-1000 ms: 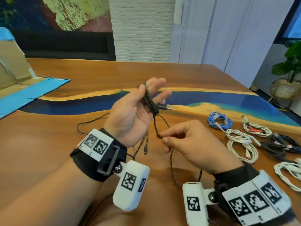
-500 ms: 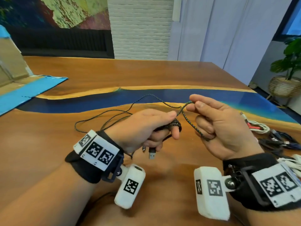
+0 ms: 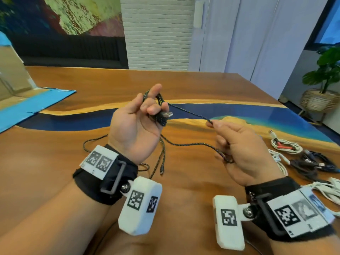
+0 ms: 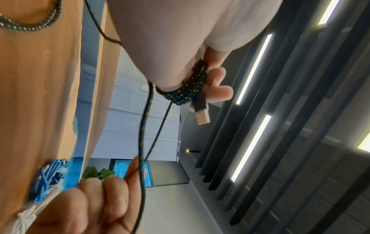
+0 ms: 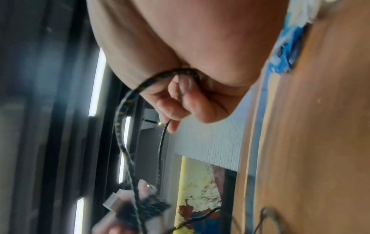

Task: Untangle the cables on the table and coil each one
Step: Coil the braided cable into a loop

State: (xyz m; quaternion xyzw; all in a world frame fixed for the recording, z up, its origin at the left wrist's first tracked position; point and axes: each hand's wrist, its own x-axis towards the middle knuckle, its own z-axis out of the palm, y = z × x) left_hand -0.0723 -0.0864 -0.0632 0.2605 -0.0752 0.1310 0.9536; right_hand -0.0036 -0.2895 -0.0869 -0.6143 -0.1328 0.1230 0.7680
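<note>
A black braided cable (image 3: 189, 112) with yellow and blue flecks runs between both hands above the wooden table (image 3: 184, 181). My left hand (image 3: 145, 115) is raised palm up, with several turns of the cable (image 4: 188, 90) wound round its fingers and the silver USB plug (image 3: 166, 114) sticking out to the right. My right hand (image 3: 237, 144) pinches the cable at its fingertips (image 3: 211, 123) and lets it pass through the palm (image 5: 152, 82). The loose tail hangs down to the table, ending in a small plug (image 3: 161, 171).
Coiled cables lie at the right: white with a red clip (image 3: 286, 146), black (image 3: 312, 162), more white (image 3: 329, 190), and a blue one (image 4: 48, 178) in the left wrist view. An open cardboard box with blue flaps (image 3: 27, 103) sits far left. A potted plant (image 3: 323, 89) stands beyond the table.
My left hand has lifted and turned palm up with the wound cable. My right hand has dropped lower and to the right, drawing a stretch of cable taut between the hands.
</note>
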